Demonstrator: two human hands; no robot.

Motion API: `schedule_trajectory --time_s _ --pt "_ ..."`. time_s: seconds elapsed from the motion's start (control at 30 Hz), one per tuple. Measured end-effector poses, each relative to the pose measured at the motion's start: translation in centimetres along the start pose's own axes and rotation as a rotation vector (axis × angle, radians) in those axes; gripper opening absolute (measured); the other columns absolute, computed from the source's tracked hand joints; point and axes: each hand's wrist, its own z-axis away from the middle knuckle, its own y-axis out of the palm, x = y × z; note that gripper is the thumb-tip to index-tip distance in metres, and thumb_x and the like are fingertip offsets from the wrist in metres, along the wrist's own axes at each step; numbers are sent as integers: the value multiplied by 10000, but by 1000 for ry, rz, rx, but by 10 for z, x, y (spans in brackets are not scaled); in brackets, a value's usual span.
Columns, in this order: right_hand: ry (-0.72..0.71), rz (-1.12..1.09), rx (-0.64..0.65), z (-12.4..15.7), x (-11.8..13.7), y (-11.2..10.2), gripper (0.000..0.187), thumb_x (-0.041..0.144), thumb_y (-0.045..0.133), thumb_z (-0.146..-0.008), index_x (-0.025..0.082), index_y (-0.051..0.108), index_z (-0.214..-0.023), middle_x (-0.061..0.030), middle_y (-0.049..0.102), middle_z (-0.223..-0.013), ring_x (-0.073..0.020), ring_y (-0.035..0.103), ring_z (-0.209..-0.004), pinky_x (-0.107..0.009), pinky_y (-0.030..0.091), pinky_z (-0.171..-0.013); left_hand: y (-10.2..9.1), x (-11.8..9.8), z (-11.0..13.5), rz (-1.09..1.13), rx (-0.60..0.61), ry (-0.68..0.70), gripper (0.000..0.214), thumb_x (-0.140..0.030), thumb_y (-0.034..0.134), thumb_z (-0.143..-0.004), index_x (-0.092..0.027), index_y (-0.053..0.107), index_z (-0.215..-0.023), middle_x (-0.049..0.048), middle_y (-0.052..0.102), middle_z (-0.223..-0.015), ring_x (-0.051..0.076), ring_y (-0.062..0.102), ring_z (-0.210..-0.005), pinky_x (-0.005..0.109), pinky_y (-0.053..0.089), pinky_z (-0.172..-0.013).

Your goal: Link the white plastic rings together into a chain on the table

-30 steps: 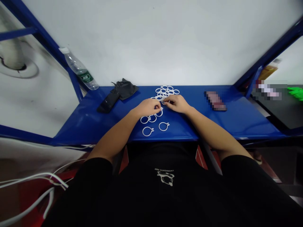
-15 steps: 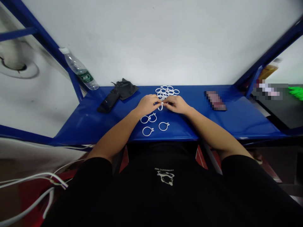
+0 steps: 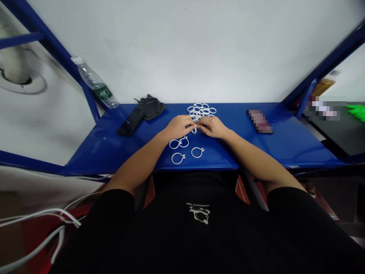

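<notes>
Between the fingertips of both hands is a white ring with a small clip [image 3: 194,129], its loop hanging down toward me. My left hand [image 3: 179,126] pinches it from the left, and my right hand [image 3: 211,126] pinches it from the right. The fingers cover most of the clip end. Just beyond my hands lies a pile of similar white rings [image 3: 201,110]. On the near side, several single rings lie on the blue table [image 3: 216,156], among them one ring [image 3: 197,152] at the right and another ring [image 3: 178,158] at the left.
A black phone [image 3: 130,123] and a crumpled black bag [image 3: 152,107] lie left of my hands. Behind them a plastic bottle [image 3: 98,85] leans by the blue frame. A blurred-out flat object [image 3: 259,121] lies at the right. White cables [image 3: 42,215] hang at lower left.
The held ring's loop has turned slightly and shows less below my fingers. Both hands stay in nearly the same place, and the other rings have not moved.
</notes>
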Motion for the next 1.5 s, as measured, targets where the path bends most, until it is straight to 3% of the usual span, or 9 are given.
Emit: schedule_trajectory --time_s 0.23,0.4,0.5,0.67,0.8,0.97,1.13,1.3,1.5 --pt "39 22 -49 -2 0 0 348 448 550 -1155 228 816 -1111 -108 843 -1016 -259 744 -906 -376 558 -820 1 -3 -1 -61 -53 -38 208 -303 693 -1115 -225 857 -1015 91 829 -1053 248 763 -1009 400 560 -941" --pt "179 46 -194 -3 0 -4 367 476 608 -1143 206 808 -1290 -115 864 -1078 -242 743 -846 -361 558 -806 2 -1 -3 -156 -221 -227 265 -241 703 -1112 -249 858 -1326 110 832 -1281 266 771 -1116 428 561 -1025" --pt "131 39 -137 -2 1 -5 356 455 610 -1138 203 825 -1268 -107 869 -1065 -239 750 -852 -356 561 -813 -1 3 -3 -158 -182 -331 375 -224 722 -1092 -248 816 -1455 111 808 -1398 249 777 -1096 398 582 -1022" --pt "-1 19 76 -4 14 6 366 348 580 -1135 219 813 -1386 -108 855 -1213 -255 777 -1009 -372 589 -875 -3 8 -2 -164 -60 -436 250 -264 748 -1082 -224 889 -1285 101 858 -1206 270 786 -1061 402 602 -1027" --pt "-105 18 222 -8 28 22 428 287 564 -1142 259 764 -1519 -130 770 -1424 -268 765 -1139 -381 614 -876 -1 7 -3 -150 -52 -420 222 -280 759 -1081 -234 895 -1251 96 871 -1174 275 789 -1063 411 607 -1022" --pt "-147 17 282 -9 28 28 333 290 580 -1157 234 827 -1371 -135 771 -1319 -258 758 -1066 -385 613 -858 -1 6 -3 -130 -63 -392 224 -293 750 -1084 -223 896 -1240 101 874 -1156 271 788 -1035 409 607 -1001" --pt "-67 22 204 -5 16 12 317 296 541 -1149 196 813 -1279 -134 816 -1243 -266 763 -1097 -386 598 -915 -3 4 -2 -87 -20 -310 205 -318 731 -1086 -235 908 -1150 83 867 -1083 254 777 -989 389 591 -951" --pt "47 21 79 -3 6 -1 326 326 578 -1116 194 828 -1278 -119 851 -1136 -258 759 -992 -381 568 -897 -3 -3 -2 -61 35 -205 296 -267 614 -1120 -218 900 -1056 74 852 -999 220 758 -909 358 559 -880" --pt "47 14 -47 -3 3 1 296 356 606 -1114 226 848 -1224 -100 869 -1084 -250 767 -937 -376 576 -870 0 0 -1 -29 -10 -155 277 -273 633 -1109 -219 903 -1125 78 859 -1035 223 775 -937 366 582 -912"
